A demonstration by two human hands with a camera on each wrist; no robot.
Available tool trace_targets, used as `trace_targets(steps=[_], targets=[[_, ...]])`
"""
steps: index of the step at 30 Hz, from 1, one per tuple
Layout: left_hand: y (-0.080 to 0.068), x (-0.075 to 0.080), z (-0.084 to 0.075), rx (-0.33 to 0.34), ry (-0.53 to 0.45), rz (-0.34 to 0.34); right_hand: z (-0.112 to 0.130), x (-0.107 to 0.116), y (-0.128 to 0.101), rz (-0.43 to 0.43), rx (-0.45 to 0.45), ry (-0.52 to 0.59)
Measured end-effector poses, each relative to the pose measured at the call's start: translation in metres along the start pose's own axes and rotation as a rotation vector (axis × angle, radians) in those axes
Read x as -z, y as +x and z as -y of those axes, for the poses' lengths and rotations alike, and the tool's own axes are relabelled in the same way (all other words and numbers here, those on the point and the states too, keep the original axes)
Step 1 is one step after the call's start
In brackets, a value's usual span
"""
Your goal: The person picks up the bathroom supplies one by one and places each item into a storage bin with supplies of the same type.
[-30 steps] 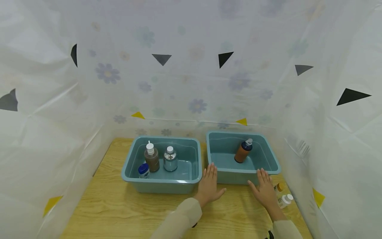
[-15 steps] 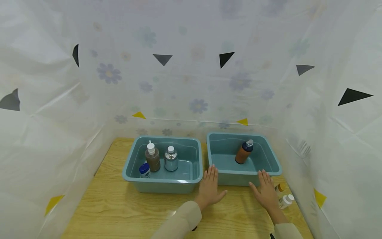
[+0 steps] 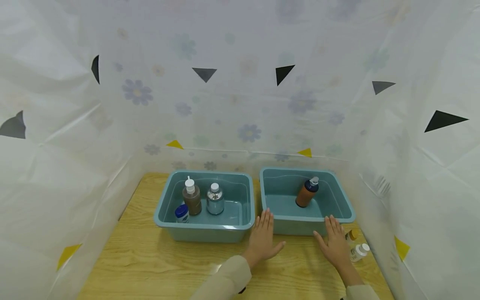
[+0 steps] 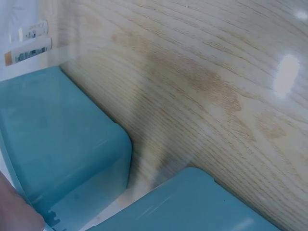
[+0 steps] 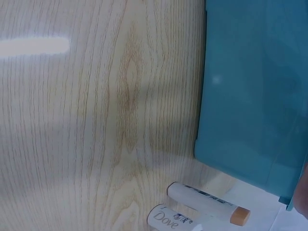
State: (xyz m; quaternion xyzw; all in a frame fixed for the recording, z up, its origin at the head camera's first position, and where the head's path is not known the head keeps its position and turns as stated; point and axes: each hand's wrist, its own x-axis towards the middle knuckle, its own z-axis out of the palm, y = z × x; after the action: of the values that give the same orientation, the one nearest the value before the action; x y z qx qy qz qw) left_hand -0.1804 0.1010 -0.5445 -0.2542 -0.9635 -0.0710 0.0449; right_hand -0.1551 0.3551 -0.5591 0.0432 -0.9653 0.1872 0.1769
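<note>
A blue-green plastic bin (image 3: pixel 294 227) stands at the right, holding a brown bottle (image 3: pixel 306 193) with a dark collar and a pale top. My left hand (image 3: pixel 261 237) touches its front left corner, fingers straight over the rim and thumb spread. Flat fingers of my right hand (image 3: pixel 335 241) lie on the front rim near the right corner. In the left wrist view, part of the hand (image 4: pixel 17 211) shows at the edge of this bin (image 4: pixel 67 120). The right wrist view catches only a sliver of the hand (image 5: pixel 302 195) beside the bin wall (image 5: pixel 250 96).
A matching bin (image 3: pixel 204 235) on the left holds a brown pump bottle (image 3: pixel 192 201), a clear bottle (image 3: pixel 215 202) and a blue-lidded jar (image 3: pixel 182 213). Right of my right hand are an orange-capped bottle (image 3: pixel 351 234) and a white bottle (image 3: pixel 359 252). Plastic sheeting (image 3: pixel 247 104) encloses the wooden table.
The right bin, with its brown bottle, has shifted slightly towards me, and both hands have come back with it. The left bin has stayed in place.
</note>
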Motion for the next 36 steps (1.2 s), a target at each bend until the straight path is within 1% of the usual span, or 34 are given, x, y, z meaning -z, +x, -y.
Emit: trace_targets(steps=[7, 14, 17, 22, 29, 34, 36], targets=[[-0.003, -0.002, 0.000, -0.009, -0.020, -0.023, 0.002, 0.000, -0.003, 0.003, -0.006, -0.006], [-0.006, -0.006, 0.000, -0.011, -0.039, -0.023, 0.002, 0.000, -0.005, -0.005, -0.004, 0.004], [-0.008, -0.007, 0.000, -0.014, -0.046, -0.041, 0.003, 0.000, -0.006, 0.006, -0.014, 0.007], [-0.011, -0.009, 0.001, -0.010, -0.033, -0.066, 0.004, 0.001, -0.007, 0.027, -0.028, 0.000], [-0.014, -0.010, 0.001, -0.027, -0.018, -0.092, 0.007, 0.002, -0.009, 0.020, -0.031, 0.003], [-0.016, -0.009, 0.002, -0.035, 0.009, -0.100, 0.007, 0.002, -0.011, 0.011, -0.026, 0.015], [-0.016, -0.008, 0.001, -0.035, 0.003, -0.094, 0.007, 0.001, -0.012, 0.006, -0.023, 0.014]])
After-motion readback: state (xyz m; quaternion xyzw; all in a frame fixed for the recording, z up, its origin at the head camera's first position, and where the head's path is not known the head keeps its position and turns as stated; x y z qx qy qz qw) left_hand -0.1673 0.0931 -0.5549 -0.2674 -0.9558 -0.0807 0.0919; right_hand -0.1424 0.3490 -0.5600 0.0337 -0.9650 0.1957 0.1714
